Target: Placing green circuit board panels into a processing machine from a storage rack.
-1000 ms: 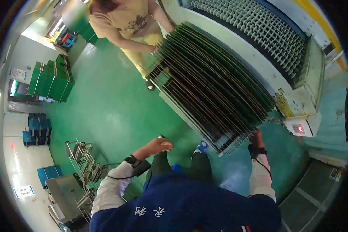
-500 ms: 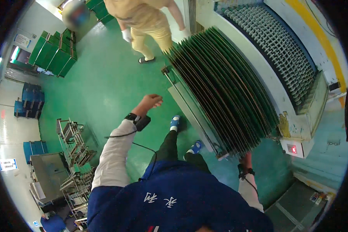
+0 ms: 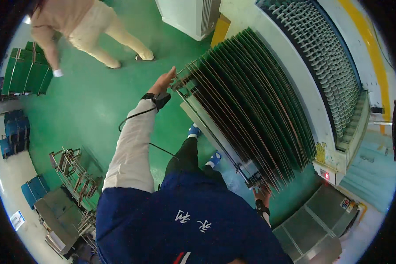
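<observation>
A metal rack (image 3: pixel 205 118) carries a close row of thin, upright green panels (image 3: pixel 246 101), like circuit boards. At its far left corner, my left hand (image 3: pixel 164 82) has its fingers against the end frame and appears to grip it. My right hand (image 3: pixel 263 192) is at the near right corner, closed around the rack's end beside the lowest panel edges. Panels and frame partly hide the right fingers. A dark band with a cable circles my left wrist, and another dark band sits on my right wrist.
Right of the rack stands a machine with a roller conveyor (image 3: pixel 317 53) and a small red-lit box (image 3: pixel 325 174). A co-worker (image 3: pixel 81 26) is at the far left. Empty metal racks (image 3: pixel 72 171), green panel stacks (image 3: pixel 28 70) and blue stacks (image 3: pixel 15 132) line the left side.
My left hand has moved from over the floor to the rack's far left corner. My right hand shows more plainly at the near end. The co-worker has walked left, away from the rack.
</observation>
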A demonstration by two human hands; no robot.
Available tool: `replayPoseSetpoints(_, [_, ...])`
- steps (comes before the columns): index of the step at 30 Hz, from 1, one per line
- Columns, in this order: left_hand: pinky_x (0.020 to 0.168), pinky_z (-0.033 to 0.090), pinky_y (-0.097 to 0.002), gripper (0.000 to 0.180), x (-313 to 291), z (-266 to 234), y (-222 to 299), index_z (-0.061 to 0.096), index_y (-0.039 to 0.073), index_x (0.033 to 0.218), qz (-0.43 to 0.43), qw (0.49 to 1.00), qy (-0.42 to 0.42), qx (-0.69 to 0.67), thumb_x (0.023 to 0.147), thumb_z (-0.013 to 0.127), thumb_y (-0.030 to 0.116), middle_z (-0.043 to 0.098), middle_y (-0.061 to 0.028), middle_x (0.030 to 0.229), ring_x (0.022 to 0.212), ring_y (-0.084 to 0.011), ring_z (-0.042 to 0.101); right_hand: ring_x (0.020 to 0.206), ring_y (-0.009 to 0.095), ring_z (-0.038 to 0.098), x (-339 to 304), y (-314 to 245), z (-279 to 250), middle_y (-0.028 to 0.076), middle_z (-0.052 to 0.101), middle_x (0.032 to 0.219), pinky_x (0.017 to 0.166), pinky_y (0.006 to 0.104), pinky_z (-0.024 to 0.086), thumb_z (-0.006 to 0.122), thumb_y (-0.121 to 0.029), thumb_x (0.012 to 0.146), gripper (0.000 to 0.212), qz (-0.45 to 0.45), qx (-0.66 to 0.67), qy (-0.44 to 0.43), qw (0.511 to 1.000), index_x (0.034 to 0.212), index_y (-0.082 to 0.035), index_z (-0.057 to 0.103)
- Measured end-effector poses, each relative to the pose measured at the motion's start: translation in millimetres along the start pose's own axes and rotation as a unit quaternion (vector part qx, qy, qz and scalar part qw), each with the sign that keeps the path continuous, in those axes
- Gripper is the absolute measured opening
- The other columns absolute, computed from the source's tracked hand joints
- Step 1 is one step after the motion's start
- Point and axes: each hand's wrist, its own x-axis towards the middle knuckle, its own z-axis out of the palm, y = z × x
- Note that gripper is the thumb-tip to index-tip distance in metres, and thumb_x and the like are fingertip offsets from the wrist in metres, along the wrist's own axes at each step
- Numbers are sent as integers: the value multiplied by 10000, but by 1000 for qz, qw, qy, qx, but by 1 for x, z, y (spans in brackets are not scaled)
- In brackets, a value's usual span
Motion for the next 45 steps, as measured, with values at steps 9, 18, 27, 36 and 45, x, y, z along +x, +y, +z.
replayPoseSetpoints(9, [822, 477, -374, 729, -6, 31, 55, 591, -55, 1252, -9, 996, -84, -15, 960, 557, 612, 645, -116, 1013, 945, -247, 593, 1080, 287, 635, -3, 28, -12, 101, 705, 1133, 989, 439, 492, 658, -357, 933, 306, -165, -558, -53, 812, 1064, -85, 711])
replayPoseSetpoints(18, [785, 497, -376, 704, -12, 44, 31, 620, -65, 1177, 32, 996, -26, 77, 909, 651, 586, 655, -118, 1009, 904, -224, 604, 989, 306, 630, 12, -54, 13, 137, 679, 976, 885, 424, 518, 598, -298, 948, 249, -158, -601, -65, 781, 1009, -64, 655])
replayPoseSetpoints(27, [736, 491, -341, 582, -56, 48, 19, 630, -32, 1047, 11, 997, 48, 54, 892, 689, 526, 653, -87, 924, 847, -180, 594, 941, 303, 642, 20, -38, -22, 143, 677, 1014, 838, 415, 533, 597, -351, 957, 319, -120, -575, -80, 805, 1090, -64, 639])
replayPoseSetpoints(36, [696, 463, -268, 436, -58, 40, -23, 603, 26, 1029, 30, 995, 56, 83, 926, 728, 430, 628, -20, 921, 802, -116, 554, 908, 293, 653, 21, -24, -34, 142, 679, 1055, 800, 405, 542, 587, -401, 977, 388, -50, -415, -79, 905, 1169, -66, 623])
replayPoseSetpoints(45, [758, 520, -321, 526, -88, 27, -22, 616, -28, 1230, 66, 998, 11, -4, 952, 678, 415, 691, -91, 1042, 884, -172, 635, 875, 283, 665, 25, 11, -42, 141, 682, 1095, 761, 396, 551, 577, -451, 997, 459, 290, 410, 18, 864, 1247, -67, 608])
